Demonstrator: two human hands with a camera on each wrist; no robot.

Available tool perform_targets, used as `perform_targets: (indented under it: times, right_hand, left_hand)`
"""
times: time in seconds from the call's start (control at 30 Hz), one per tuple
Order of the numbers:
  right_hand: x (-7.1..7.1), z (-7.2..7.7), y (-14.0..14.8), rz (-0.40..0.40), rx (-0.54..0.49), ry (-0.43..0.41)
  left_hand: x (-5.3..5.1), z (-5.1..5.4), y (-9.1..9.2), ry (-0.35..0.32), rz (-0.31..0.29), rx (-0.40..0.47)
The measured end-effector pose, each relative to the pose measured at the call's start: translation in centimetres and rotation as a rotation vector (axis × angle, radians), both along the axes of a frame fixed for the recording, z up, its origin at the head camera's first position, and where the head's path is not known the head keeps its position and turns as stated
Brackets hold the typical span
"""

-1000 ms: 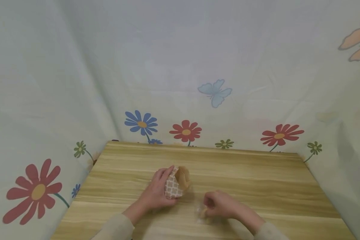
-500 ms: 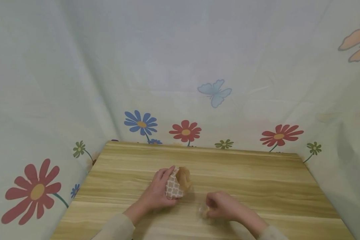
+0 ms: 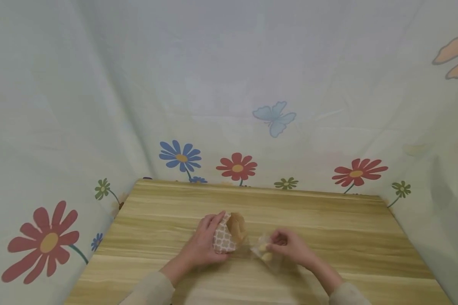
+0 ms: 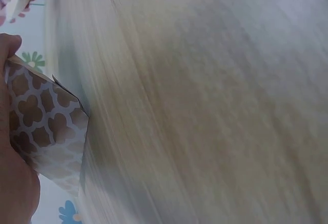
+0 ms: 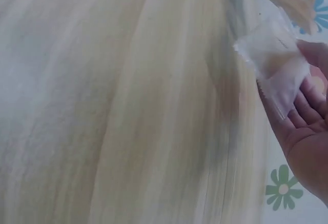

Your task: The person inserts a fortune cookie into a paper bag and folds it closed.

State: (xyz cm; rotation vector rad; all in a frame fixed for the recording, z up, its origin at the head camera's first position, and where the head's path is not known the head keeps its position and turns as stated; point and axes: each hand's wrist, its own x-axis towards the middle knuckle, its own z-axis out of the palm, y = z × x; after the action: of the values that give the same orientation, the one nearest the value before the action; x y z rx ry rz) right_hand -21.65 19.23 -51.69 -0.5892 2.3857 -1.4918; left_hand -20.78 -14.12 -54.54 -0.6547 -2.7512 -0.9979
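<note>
My left hand [image 3: 202,243] grips a small paper bag [image 3: 224,241] with a tan and white lattice pattern. The bag tilts to the right, and its brown mouth stands open on that side. In the left wrist view the patterned side of the bag [image 4: 46,114] shows between thumb and fingers. To the right of the bag, my right hand [image 3: 290,245] pinches a small clear plastic packet [image 3: 265,250] with pale yellowish pieces inside. The right wrist view shows the packet [image 5: 277,60] with serrated edges, held at thumb and fingers; what fills it is blurred there.
Under both hands lies a wooden tabletop [image 3: 313,216] with light and dark grain. A pale cloth backdrop [image 3: 213,76] printed with flowers and butterflies surrounds its back and sides.
My right hand has lifted slightly up and away from me with the packet, which now shows more plainly. The left hand and the paper bag have shifted a little to the right.
</note>
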Motion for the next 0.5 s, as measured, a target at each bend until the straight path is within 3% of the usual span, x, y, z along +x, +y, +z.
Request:
perform_targets:
  times: [0.3,0.4,0.5]
  right_hand:
    - [-1.0,1.2,-0.7,-0.324,-0.184,-0.077]
    - [-1.6,2.0,-1.5,-0.385,-0.215,-0.082]
    - [-2.0,2.7,-2.5,-0.395,-0.248,-0.088]
  left_hand:
    - [-0.2,-0.5,0.6,0.012,-0.006,-0.005]
    - [-0.2,-0.3,0.9,0.003,-0.007,0.005]
    - [-0.3,-0.4,1.1,0.003,0.006,0.003]
